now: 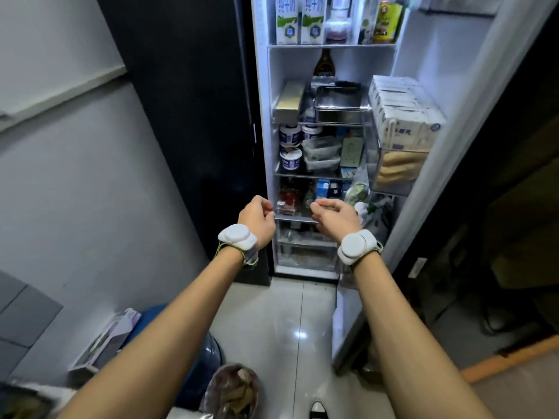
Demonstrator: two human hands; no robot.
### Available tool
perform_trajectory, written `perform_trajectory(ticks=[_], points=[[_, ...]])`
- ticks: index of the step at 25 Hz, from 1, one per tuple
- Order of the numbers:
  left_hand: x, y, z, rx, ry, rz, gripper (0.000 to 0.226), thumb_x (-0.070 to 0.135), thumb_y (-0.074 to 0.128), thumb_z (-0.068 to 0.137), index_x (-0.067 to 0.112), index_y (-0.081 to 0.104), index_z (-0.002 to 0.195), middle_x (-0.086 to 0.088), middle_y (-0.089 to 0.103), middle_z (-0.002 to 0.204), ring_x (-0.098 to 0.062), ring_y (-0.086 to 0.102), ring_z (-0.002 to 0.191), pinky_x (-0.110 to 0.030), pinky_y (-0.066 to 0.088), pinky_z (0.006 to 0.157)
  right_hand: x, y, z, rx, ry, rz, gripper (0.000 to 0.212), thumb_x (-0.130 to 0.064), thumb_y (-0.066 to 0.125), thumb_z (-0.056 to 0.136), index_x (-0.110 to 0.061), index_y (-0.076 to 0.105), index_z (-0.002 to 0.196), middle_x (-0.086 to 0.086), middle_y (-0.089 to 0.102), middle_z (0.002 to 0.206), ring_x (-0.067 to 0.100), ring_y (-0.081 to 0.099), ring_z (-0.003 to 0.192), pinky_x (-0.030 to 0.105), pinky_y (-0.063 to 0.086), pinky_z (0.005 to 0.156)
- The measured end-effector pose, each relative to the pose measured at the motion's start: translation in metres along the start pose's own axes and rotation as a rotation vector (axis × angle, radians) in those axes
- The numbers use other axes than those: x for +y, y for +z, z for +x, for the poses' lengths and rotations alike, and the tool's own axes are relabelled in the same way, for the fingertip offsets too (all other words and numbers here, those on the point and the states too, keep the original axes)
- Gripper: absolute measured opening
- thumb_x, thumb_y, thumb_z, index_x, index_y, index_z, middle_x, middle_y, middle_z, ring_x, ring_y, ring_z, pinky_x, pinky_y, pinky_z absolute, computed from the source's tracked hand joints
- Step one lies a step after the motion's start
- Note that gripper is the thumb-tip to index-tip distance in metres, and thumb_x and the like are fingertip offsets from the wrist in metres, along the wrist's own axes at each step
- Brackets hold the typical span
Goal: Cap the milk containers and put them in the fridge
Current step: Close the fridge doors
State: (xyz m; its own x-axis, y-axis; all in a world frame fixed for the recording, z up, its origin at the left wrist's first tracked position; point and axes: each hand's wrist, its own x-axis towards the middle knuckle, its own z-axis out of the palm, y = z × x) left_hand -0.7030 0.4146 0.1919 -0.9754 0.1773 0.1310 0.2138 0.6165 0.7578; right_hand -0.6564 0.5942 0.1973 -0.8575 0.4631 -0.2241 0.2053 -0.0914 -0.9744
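The fridge (484,95) stands open in front of me, its door swung to the right. Two white-and-green milk cartons (299,19) stand side by side on the top visible shelf. My left hand (257,214) and my right hand (332,214) are both held out low before the lower shelves, fingers loosely curled, holding nothing. Each wrist wears a white band. Neither hand touches the cartons, which are far above them.
Shelves hold a metal tray (338,107), tubs (290,146), plastic boxes and small cartons. The door rack (402,116) carries a pack of white cartons. On the floor lie a blue water jug (208,361) and a lined bin (233,391) near my feet. A wall is at left.
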Motion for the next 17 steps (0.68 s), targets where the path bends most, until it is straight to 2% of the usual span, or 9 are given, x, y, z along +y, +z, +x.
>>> perform_trajectory(ticks=[2, 4, 8, 13, 15, 17], points=[[0.007, 0.013, -0.014, -0.028, 0.028, -0.002, 0.011, 0.016, 0.056, 0.092, 0.012, 0.059, 0.102, -0.006, 0.068, 0.095, -0.024, 0.067, 0.088, -0.040, 0.056, 0.083, 0.007, -0.017, -0.016, 0.011, 0.001, -0.001, 0.008, -0.021, 0.073, 0.087, -0.019, 0.070, 0.094, 0.010, 0.073, 0.105, 0.024, 0.071, 0.100, 0.037, 0.056, 0.096], [0.016, 0.028, -0.028, -0.069, 0.082, 0.026, 0.011, 0.018, 0.057, 0.092, 0.012, 0.060, 0.100, -0.005, 0.068, 0.094, -0.024, 0.066, 0.087, -0.035, 0.054, 0.081, 0.014, -0.039, -0.032, 0.040, -0.001, -0.009, 0.006, -0.022, 0.075, 0.086, -0.021, 0.071, 0.089, 0.010, 0.074, 0.099, 0.022, 0.070, 0.088, 0.034, 0.056, 0.088], [0.035, 0.060, -0.048, -0.169, 0.171, 0.048, 0.012, 0.020, 0.058, 0.092, 0.012, 0.061, 0.099, -0.003, 0.067, 0.091, -0.021, 0.061, 0.083, -0.029, 0.048, 0.074, 0.021, -0.088, -0.058, 0.251, -0.055, 0.045, 0.020, -0.026, 0.077, 0.084, -0.011, 0.074, 0.097, 0.011, 0.075, 0.094, 0.018, 0.070, 0.080, 0.031, 0.057, 0.081], [0.056, 0.091, -0.065, -0.264, 0.233, 0.015, 0.008, 0.020, 0.057, 0.092, 0.013, 0.060, 0.094, 0.000, 0.063, 0.082, -0.017, 0.058, 0.073, -0.026, 0.041, 0.065, 0.015, -0.141, -0.078, 0.541, -0.061, -0.004, 0.039, -0.039, 0.075, 0.082, -0.009, 0.066, 0.104, 0.012, 0.076, 0.093, 0.029, 0.074, 0.091, 0.047, 0.059, 0.090], [0.062, 0.096, -0.068, -0.289, 0.258, -0.007, 0.006, 0.020, 0.057, 0.092, 0.014, 0.059, 0.091, -0.001, 0.063, 0.082, -0.015, 0.057, 0.071, -0.025, 0.041, 0.063, 0.008, -0.153, -0.083, 0.621, -0.094, -0.018, 0.043, -0.044, 0.074, 0.081, -0.011, 0.062, 0.105, 0.008, 0.075, 0.090, 0.030, 0.073, 0.091, 0.049, 0.057, 0.091], [0.067, 0.097, -0.069, -0.299, 0.280, -0.014, 0.004, 0.020, 0.057, 0.091, 0.016, 0.058, 0.088, 0.002, 0.062, 0.080, -0.013, 0.057, 0.070, -0.024, 0.041, 0.062, 0.002, -0.163, -0.084, 0.638, -0.127, -0.087, 0.039, -0.046, 0.072, 0.082, -0.019, 0.059, 0.108, 0.000, 0.072, 0.093, 0.026, 0.071, 0.098, 0.045, 0.054, 0.097]])
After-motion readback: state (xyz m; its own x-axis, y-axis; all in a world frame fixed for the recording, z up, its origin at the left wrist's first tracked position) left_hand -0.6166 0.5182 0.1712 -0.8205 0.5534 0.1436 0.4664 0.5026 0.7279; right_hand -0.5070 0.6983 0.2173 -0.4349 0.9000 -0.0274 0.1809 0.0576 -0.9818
